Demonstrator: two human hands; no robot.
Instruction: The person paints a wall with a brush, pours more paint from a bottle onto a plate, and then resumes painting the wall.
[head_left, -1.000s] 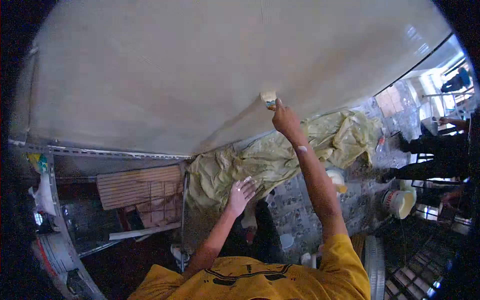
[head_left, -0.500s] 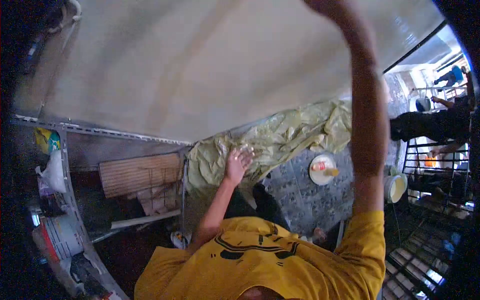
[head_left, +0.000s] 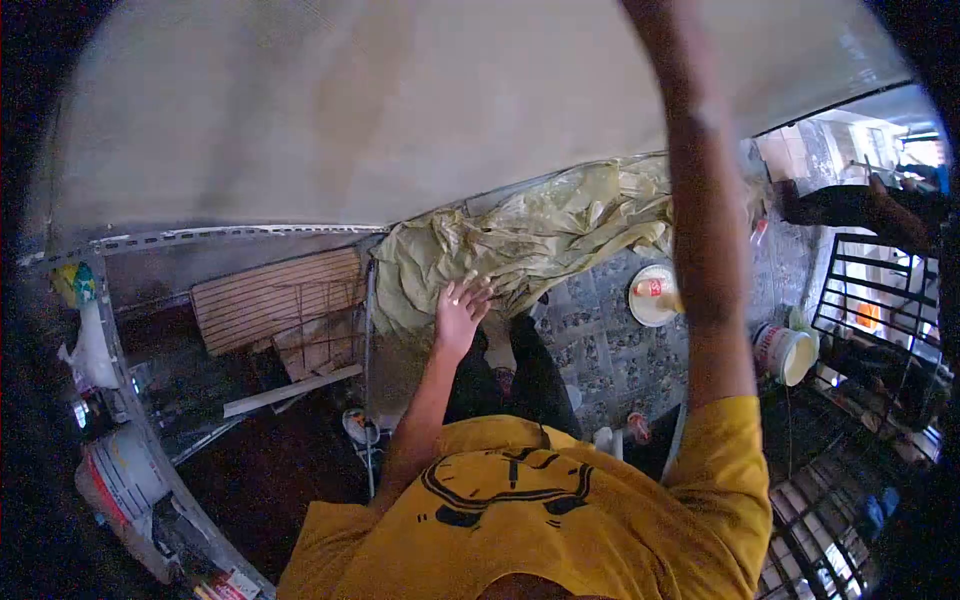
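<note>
My left hand [head_left: 458, 318] hangs in the air with its fingers spread and nothing in it. Pale spots that look like paint mark its fingertips. Behind it lies a crumpled yellowish plastic sheet [head_left: 530, 235] along the foot of a large pale wall panel [head_left: 480, 110]. My right forearm [head_left: 705, 220] stretches up across the panel. The right hand is past the top edge of the picture, so what it holds or touches is hidden.
A round white lid [head_left: 648, 312] with a red-labelled item lies on the patterned floor [head_left: 600, 370]. Right of my arm stands a bucket [head_left: 790, 355] near black metal bars [head_left: 880, 290]. Boards [head_left: 280, 300] and another bucket [head_left: 125, 475] are at left. A person [head_left: 850, 207] is at far right.
My right arm has shifted left and up, taking its hand out of view. My left hand stays open and has moved slightly left. The whole view has tilted a little.
</note>
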